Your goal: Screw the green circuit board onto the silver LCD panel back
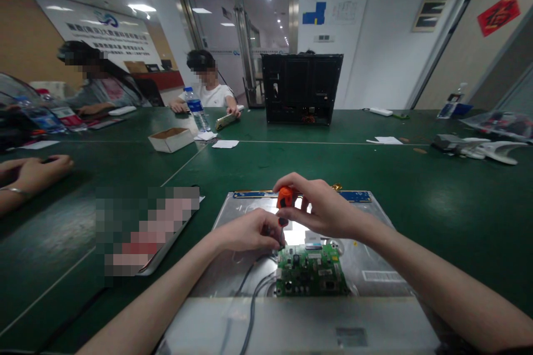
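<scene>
My right hand [320,209] grips a screwdriver [285,198] with an orange and black handle, held upright with its shaft pointing down. My left hand [252,230] is closed beside the shaft, fingertips pinched at the upper left corner of a green circuit board [311,270]; what is between them is hidden. The board lies on the silvery back of a flat display panel [377,252]. Dark cables [253,310] run from the board's left side toward me. Along the panel's far edge is a narrow blue circuit strip [356,196].
Left of the panel lies a flat, pixelated object [166,233]. Farther off are a small open box [170,140], a water bottle [196,110] and a black monitor casing [303,89]. Another person's hands [33,175] rest at the left; two people sit across the green table [466,205].
</scene>
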The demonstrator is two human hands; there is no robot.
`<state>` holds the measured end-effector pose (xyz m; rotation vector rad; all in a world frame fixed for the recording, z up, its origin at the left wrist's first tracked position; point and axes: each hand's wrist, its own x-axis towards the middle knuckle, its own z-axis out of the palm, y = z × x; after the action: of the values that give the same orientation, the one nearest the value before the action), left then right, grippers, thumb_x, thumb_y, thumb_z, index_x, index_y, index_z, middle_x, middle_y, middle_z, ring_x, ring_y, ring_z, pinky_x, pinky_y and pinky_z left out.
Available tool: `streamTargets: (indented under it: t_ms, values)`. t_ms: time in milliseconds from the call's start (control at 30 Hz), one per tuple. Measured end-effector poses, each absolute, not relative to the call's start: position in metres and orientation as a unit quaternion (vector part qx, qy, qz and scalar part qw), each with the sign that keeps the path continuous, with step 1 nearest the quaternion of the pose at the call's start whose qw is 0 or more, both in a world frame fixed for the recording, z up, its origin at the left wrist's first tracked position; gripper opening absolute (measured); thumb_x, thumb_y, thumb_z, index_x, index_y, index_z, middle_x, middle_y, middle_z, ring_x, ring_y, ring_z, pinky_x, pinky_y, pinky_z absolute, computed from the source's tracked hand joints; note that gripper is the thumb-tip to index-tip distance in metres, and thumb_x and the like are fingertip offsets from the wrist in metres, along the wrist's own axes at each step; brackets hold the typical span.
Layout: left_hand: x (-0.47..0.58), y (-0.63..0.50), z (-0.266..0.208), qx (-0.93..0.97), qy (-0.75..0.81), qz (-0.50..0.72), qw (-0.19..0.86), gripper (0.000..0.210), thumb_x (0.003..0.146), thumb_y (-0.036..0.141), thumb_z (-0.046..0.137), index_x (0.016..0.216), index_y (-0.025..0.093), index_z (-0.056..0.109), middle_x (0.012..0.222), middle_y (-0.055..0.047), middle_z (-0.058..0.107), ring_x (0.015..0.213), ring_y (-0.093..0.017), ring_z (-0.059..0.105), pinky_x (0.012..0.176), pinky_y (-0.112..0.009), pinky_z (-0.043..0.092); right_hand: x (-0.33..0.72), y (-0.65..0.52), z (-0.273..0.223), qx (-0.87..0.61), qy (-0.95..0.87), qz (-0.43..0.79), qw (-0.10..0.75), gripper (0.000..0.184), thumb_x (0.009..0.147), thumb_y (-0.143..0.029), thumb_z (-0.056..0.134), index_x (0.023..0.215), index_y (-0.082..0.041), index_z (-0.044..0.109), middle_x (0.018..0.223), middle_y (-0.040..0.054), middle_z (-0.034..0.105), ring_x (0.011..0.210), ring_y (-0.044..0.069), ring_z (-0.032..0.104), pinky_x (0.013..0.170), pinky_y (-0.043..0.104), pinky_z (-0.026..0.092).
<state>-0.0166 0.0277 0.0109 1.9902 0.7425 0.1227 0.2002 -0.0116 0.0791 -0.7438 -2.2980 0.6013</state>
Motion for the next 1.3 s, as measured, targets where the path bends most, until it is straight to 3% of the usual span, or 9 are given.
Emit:
streamTargets:
  t_ms: [267,467,1300]
  values:
    - [-0.015,0.025,0.013,0.816,0.293,0.065,0.495,0.01,0.077,0.014,0.069,0.083,0.019,0.075,0.073,0.001,0.068,0.069,-0.014,0.06,0.064,-0.022,0.044,0.208,-0.008,0.088,-0.279,-0.887,0.221,0.294,0.023,0.094,-0.024,0.062,0.115,-0.019,0.053,0.089,0.0009,0.067,0.073,0.013,0.061,0.066,0.027,0.046]
    - [-0.014,0.025,0.014,0.815,0.287,0.073,0.498,0.009,0.077,0.015,0.069,0.083,0.017,0.076,0.071,0.0,0.067,0.065,-0.014,0.059,0.061,-0.022,0.043,0.21,-0.009,0.087,-0.272,-0.895,0.235,0.265,0.039,0.089,-0.016,0.063,0.124,-0.019,0.047,0.095,0.0022,0.066,0.077,0.014,0.062,0.064,0.027,0.048]
    - [-0.014,0.024,0.016,0.813,0.296,0.052,0.498,0.013,0.075,0.017,0.068,0.084,0.019,0.078,0.072,0.0,0.069,0.068,-0.015,0.059,0.06,-0.021,0.044,0.209,-0.013,0.09,-0.283,-0.9,0.214,0.251,0.038,0.088,-0.014,0.064,0.121,-0.022,0.049,0.092,-0.0001,0.068,0.07,0.013,0.061,0.062,0.026,0.044]
